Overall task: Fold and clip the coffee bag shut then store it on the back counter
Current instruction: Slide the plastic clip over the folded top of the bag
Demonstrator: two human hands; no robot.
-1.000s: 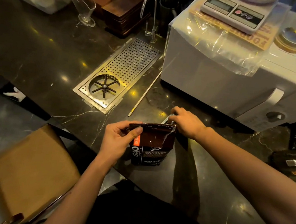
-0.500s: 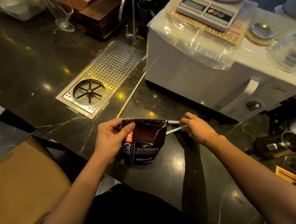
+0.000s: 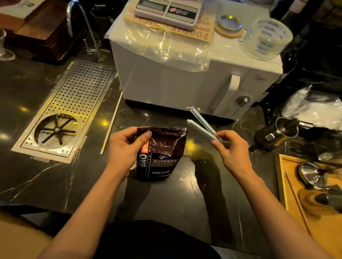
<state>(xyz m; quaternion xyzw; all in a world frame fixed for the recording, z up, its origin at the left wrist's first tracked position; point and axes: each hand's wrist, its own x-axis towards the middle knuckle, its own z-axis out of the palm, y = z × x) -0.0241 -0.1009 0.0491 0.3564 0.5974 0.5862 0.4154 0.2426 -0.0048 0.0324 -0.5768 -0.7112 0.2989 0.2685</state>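
Observation:
A dark brown coffee bag [image 3: 160, 157] stands upright on the black marble counter [image 3: 35, 179], its top edge folded over. My left hand [image 3: 125, 146] pinches the bag's top left corner, thumb on the front. My right hand [image 3: 231, 151] holds a long pale sealing clip [image 3: 202, 123] by its hinged end, just right of the bag's top. The clip's two arms are spread apart in a V, pointing up and left toward the microwave. The clip does not touch the bag.
A white microwave [image 3: 181, 78] with a kitchen scale [image 3: 167, 9] and a tape roll [image 3: 266, 37] on top stands behind the bag. A steel drip tray with rinser [image 3: 67, 111] and a tap [image 3: 81, 26] lie left. A metal pitcher [image 3: 276, 133] and a wooden tray [image 3: 325, 207] sit right.
My right hand picked the clip up off the counter beside the bag, lifted it and spread its arms apart. My left hand kept its hold on the bag's top. The camera shifted.

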